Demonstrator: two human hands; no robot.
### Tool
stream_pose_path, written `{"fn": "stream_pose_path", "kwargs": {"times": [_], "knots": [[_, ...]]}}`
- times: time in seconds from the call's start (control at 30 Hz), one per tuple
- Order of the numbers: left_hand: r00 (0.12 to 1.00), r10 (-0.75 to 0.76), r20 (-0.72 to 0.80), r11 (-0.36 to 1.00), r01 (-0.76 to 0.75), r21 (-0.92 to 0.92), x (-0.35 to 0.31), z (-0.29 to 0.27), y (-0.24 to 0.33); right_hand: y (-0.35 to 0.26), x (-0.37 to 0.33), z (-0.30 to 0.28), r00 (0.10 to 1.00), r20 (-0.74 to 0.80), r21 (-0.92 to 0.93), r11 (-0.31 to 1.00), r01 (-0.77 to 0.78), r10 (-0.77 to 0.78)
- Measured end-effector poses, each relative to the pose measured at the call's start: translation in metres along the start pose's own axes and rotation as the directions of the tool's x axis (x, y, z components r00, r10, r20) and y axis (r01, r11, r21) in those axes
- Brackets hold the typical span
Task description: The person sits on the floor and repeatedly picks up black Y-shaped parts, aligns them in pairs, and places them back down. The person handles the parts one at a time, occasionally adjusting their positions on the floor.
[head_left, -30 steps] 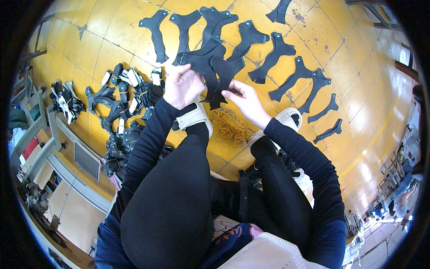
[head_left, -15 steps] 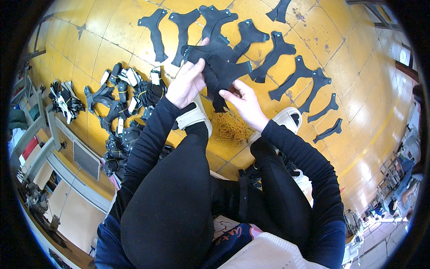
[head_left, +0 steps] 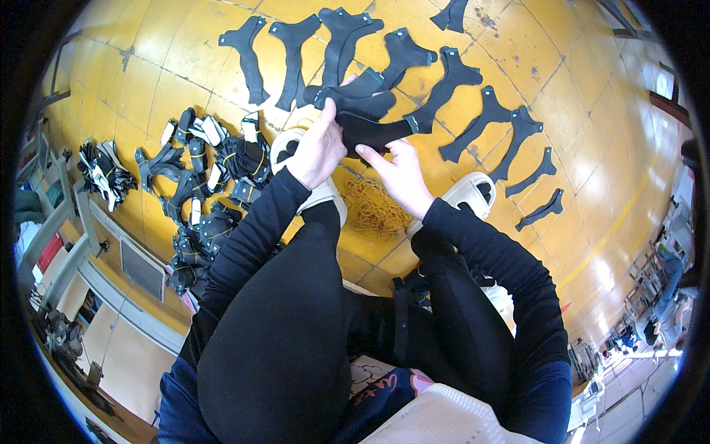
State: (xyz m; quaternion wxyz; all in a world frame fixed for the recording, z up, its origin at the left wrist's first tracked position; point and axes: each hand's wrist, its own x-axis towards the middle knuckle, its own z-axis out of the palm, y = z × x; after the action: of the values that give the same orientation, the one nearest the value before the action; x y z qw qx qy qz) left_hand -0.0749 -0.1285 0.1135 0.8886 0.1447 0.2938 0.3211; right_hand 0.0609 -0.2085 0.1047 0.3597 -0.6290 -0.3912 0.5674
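Between my hands is a folded bundle of black socks (head_left: pixel 373 137), held over the floor. My left hand (head_left: pixel 319 148) grips its left side, thumb on top and fingertips showing behind the far edge. My right hand (head_left: pixel 396 174) pinches the near right edge between thumb and fingers. The bundle's cuffs point left and right, with small pale marks at the edges. Just below it, a tangled heap of yellow rubber bands (head_left: pixel 373 211) lies between my feet.
Black socks (head_left: pixel 299 55) lie in an arc of spread pairs on the yellow tiled floor (head_left: pixel 188 44). To the left are banded sock bundles (head_left: pixel 196 174) and a black-and-white pile (head_left: pixel 107 174). A metal frame (head_left: pixel 126 296) stands at the left edge. My pale shoes (head_left: pixel 473 194) flank the rubber bands.
The sock part that hung down toward the rubber bands is now folded up into the bundle. My left hand has come slightly nearer to the right hand.
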Motion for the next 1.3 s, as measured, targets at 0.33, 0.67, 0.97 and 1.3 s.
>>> {"fn": "stream_pose_path", "kwargs": {"times": [0.33, 0.67, 0.97, 1.3], "knots": [[0.999, 0.014, -0.038, 1.000, -0.013, 0.026, -0.004, -0.009, 0.006, 0.007, -0.004, 0.005, 0.987, -0.162, 0.155, 0.988, 0.014, 0.012], [0.984, 0.022, -0.176, 0.991, 0.002, 0.135, 0.003, -0.010, 0.005, 0.004, 0.005, -0.006, 0.903, -0.380, 0.540, 0.841, 0.038, 0.203], [0.968, 0.026, -0.248, 0.949, 0.055, 0.311, 0.011, -0.036, 0.021, 0.029, 0.074, -0.052, 0.939, -0.289, 0.614, 0.788, 0.030, 0.189], [0.916, -0.036, -0.399, 0.908, 0.196, 0.369, 0.012, -0.040, 0.020, 0.058, 0.146, -0.096, 0.891, -0.178, -0.668, 0.716, 0.202, -0.417]]}}
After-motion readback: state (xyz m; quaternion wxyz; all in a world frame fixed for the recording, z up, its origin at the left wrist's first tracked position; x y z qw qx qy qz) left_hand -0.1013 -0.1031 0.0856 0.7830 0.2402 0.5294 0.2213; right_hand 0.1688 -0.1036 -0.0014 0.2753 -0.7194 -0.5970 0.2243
